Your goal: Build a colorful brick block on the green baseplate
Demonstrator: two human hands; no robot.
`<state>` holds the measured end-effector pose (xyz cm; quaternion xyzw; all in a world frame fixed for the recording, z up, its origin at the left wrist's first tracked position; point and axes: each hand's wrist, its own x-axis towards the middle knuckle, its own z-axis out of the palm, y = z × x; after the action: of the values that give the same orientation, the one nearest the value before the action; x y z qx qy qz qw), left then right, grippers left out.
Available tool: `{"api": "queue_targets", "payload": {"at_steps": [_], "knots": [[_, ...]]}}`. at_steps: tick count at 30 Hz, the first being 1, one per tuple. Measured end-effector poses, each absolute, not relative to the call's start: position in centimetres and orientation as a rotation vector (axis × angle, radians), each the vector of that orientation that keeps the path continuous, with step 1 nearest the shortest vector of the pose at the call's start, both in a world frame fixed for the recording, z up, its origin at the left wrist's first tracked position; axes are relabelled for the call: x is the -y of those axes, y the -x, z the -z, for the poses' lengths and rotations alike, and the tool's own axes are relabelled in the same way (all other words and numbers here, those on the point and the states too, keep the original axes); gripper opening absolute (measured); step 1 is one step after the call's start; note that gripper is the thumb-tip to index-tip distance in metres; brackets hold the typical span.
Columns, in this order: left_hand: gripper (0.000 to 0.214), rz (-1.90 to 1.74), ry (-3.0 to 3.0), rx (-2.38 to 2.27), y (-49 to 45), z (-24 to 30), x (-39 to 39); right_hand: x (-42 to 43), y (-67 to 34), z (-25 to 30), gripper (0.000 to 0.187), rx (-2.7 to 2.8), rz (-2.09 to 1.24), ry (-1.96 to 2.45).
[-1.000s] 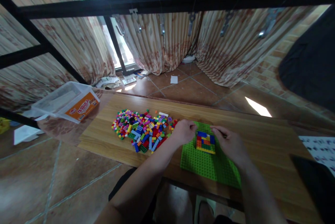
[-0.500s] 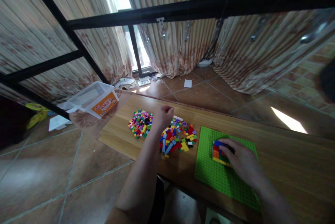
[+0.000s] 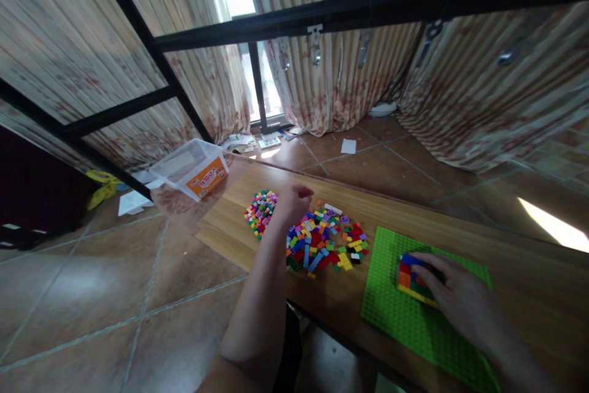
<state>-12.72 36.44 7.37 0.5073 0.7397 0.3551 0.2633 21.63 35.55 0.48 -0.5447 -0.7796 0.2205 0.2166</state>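
Observation:
My left hand (image 3: pixel 293 204) hovers over the loose bricks with its fingers curled closed. Whatever it may hold is hidden. Below and right of it spreads a pile of mixed toy bricks (image 3: pixel 318 244); a second pile of smaller bricks (image 3: pixel 260 209) lies to its left. On the right, my right hand (image 3: pixel 455 289) is closed around a low structure of toy bricks (image 3: pixel 405 276), with blue, red, orange and yellow bricks showing. That structure rests on a green studded baseplate (image 3: pixel 384 295). The hand covers its right part.
Everything stands on a long wooden table (image 3: pixel 230 212). At its far left end is a clear plastic box (image 3: pixel 191 166) with an orange label. A black metal frame (image 3: pixel 276 25) runs across behind the table, before striped curtains (image 3: pixel 317 92). Papers (image 3: pixel 237 141) lie on the tiled floor.
The view has turned a little left, so the scene sits further right. My left hand stays closed above the bricks; my right hand remains on the brick structure.

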Motion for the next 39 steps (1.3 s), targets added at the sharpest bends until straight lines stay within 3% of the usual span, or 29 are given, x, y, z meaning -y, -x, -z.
{"api": "queue_targets", "payload": {"at_steps": [9, 17, 28, 39], "knots": [[0.046, -0.471, -1.666, -1.999, 12.6, -8.2, -35.5, -35.9, -22.3, 0.3, 0.05, 2.2, -0.541, 1.535], [0.042, -0.109, -1.856, -2.133, 13.1, -7.4, -35.3, -35.9, -22.3, -0.1, 0.052, 2.204, -0.556, 1.577], [0.034, -0.189, -1.73, -2.154, 14.6, -7.5, -35.3, -36.1, -22.4, 0.1, 0.05, 2.205, -0.542, 1.56], [0.036, -0.604, -1.533, -2.16, 15.3, -7.3, -35.7, -35.8, -22.1, -0.8, 0.047, 2.195, -0.63, 1.648]]}}
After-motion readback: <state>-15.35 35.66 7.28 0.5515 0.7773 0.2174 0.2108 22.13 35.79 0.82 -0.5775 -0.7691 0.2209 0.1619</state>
